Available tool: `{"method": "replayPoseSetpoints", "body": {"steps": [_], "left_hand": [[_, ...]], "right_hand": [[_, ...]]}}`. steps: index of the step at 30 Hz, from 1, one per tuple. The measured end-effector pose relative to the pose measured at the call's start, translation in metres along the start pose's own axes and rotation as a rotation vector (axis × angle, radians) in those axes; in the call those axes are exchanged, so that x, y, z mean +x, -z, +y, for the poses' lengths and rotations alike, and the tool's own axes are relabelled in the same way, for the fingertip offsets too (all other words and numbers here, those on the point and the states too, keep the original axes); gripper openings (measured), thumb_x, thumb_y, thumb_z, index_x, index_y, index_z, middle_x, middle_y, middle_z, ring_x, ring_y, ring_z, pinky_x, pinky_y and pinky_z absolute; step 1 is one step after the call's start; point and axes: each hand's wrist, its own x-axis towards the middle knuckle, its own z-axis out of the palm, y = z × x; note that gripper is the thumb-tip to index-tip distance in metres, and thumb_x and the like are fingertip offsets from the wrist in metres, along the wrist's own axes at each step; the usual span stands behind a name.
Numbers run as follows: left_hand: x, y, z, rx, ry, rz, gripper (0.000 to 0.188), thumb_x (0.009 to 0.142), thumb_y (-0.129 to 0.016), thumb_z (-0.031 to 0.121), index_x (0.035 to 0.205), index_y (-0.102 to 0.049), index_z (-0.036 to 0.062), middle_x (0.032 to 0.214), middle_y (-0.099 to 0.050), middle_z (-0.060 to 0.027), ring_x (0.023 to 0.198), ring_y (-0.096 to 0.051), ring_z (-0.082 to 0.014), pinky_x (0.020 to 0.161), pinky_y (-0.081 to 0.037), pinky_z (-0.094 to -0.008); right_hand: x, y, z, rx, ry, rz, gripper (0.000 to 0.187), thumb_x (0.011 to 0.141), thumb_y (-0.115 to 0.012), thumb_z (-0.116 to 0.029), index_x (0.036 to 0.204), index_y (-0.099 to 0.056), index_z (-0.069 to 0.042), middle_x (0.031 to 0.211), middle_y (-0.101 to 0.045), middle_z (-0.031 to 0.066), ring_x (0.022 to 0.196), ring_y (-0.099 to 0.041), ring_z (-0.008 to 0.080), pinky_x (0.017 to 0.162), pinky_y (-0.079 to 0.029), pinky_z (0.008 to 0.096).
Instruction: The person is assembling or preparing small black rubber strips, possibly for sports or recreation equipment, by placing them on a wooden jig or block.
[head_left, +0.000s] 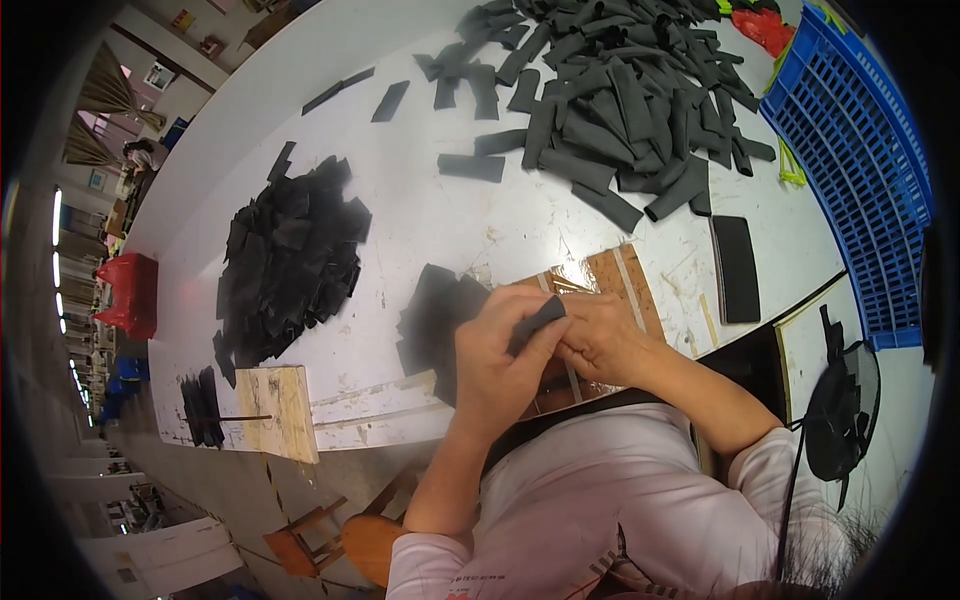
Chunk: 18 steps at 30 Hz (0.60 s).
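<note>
Both my hands meet over the near middle of the table, fingers closed around a small dark fabric piece (541, 322), rolled or folded like a tube. My left hand (497, 352) pinches it between thumb and fingers. Close against it, my right hand (603, 335) has its fingertips at the piece's other side, where they partly hide it. Just left of my hands lies a loose stack of flat black fabric pieces (427, 318). Beneath my hands is a brown board (632, 283) with pale strips and a shiny surface.
Black fabric pieces (290, 255) are heaped at left; grey fabric tubes (620, 115) pile up at the back. A dark phone (736, 270) lies at right, near a blue basket (860, 170). A wooden block (275, 412) with a rod through black pieces (202, 408) sits at the left edge.
</note>
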Motion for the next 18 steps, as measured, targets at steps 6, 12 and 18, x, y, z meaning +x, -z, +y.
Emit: {"method": "replayPoseSetpoints", "body": {"steps": [6,12,18], "left_hand": [[-0.011,-0.003,0.005,-0.278,-0.242,0.242,0.016,0.078,-0.058,0.002,0.092,-0.054,-0.0063,0.084,-0.058,-0.0147,0.077,-0.055,-0.0166,0.072,-0.045,-0.0266],[-0.003,0.009,0.009,-0.024,-0.258,0.110,0.011,0.076,-0.060,0.003,0.082,-0.057,-0.0057,0.078,-0.059,-0.0119,0.069,-0.055,-0.0149,0.063,-0.044,-0.0223],[-0.007,0.000,0.012,-0.223,-0.222,0.261,0.009,0.076,-0.059,0.003,0.083,-0.057,-0.0027,0.079,-0.059,-0.0125,0.070,-0.054,-0.0179,0.066,-0.044,-0.0268]], "right_hand": [[0.010,0.018,-0.017,-0.129,0.023,-0.106,0.012,0.071,-0.057,-0.009,0.081,-0.053,-0.003,0.071,-0.053,0.0088,0.061,-0.053,0.0261,0.049,-0.042,0.0349],[0.001,0.005,-0.008,-0.129,0.065,-0.027,0.012,0.069,-0.059,-0.009,0.074,-0.049,-0.003,0.064,-0.049,0.0076,0.056,-0.051,0.0256,0.046,-0.040,0.0353],[0.006,0.008,-0.011,-0.164,0.054,-0.009,0.012,0.069,-0.058,-0.009,0.072,-0.049,-0.003,0.062,-0.050,0.0080,0.056,-0.052,0.0264,0.046,-0.040,0.0359]]}}
